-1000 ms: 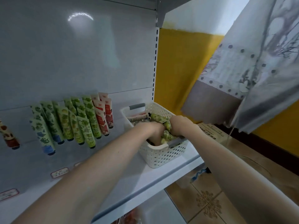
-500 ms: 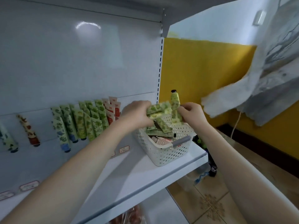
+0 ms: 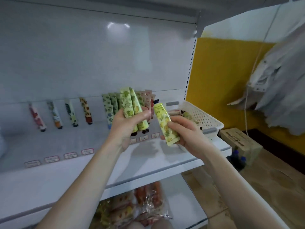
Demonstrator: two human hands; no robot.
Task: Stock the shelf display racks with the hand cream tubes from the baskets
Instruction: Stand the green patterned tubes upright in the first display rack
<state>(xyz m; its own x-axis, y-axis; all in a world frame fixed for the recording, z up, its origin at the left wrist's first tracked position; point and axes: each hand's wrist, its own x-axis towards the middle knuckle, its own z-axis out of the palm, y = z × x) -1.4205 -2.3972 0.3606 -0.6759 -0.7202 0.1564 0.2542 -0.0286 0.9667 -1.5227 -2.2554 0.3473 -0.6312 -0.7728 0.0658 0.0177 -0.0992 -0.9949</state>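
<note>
a person's left grip [image 3: 127, 129] curled round a small bunch of green-patterned hand cream tubes [image 3: 132, 109], caps pointing down, in front of a white shelf [image 3: 148, 164]. the right grip [image 3: 186, 134] pinched a single yellow-green tube [image 3: 165, 123] between thumb and fingers, its dark cap pointing up and leaning toward the bunch; whether the two lots touched could not be told. just behind the right grip, a white perforated basket [image 3: 212, 119] stood at the right end of the shelf with more tubes lying inside. along the back panel, displayed tubes [image 3: 71, 113] sat caps down in a row, four spaced singly to the left and a tighter cluster of green and pink ones partly hidden behind the left grip. small price labels [image 3: 87, 151] lay along the shelf below them. wrapped packets [image 3: 140, 209] sat on the level beneath, a cardboard box [image 3: 239, 139] stood on the floor by a yellow wall [image 3: 214, 80], and grey cloth [image 3: 280, 80] hung at right
</note>
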